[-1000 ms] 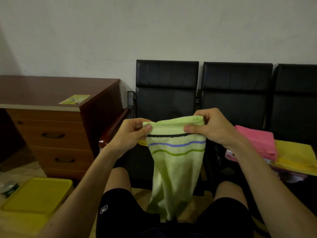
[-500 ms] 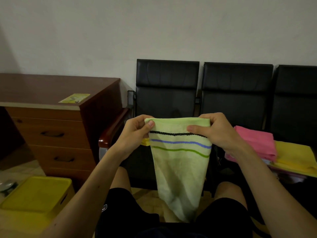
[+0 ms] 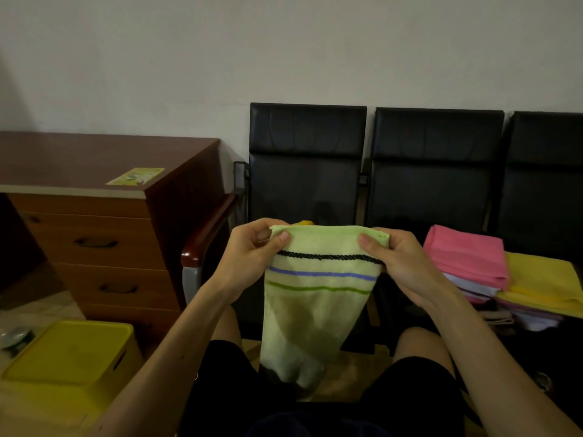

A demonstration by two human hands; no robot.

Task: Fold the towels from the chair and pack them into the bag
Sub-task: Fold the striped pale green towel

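Note:
A light green towel (image 3: 315,307) with black, blue and green stripes hangs in front of me over my lap. My left hand (image 3: 252,250) pinches its top left corner and my right hand (image 3: 397,263) pinches its top right corner, stretching the top edge flat. Its lower end droops between my knees. On the black chair seat at the right lies a stack of towels, with a pink towel (image 3: 467,257) on top and a yellow towel (image 3: 542,282) beside it. A bit of yellow cloth (image 3: 305,222) peeks out behind the green towel. No bag can be made out.
A row of black chairs (image 3: 435,171) stands against the wall ahead. A brown wooden desk (image 3: 94,216) with drawers is at the left, with a chair armrest (image 3: 208,234) beside it. A yellow plastic box (image 3: 69,357) sits on the floor at the lower left.
Both hands have moved apart and pulled the towel's top edge straight and taut. The towel hangs flatter, and the hands sit slightly lower in view.

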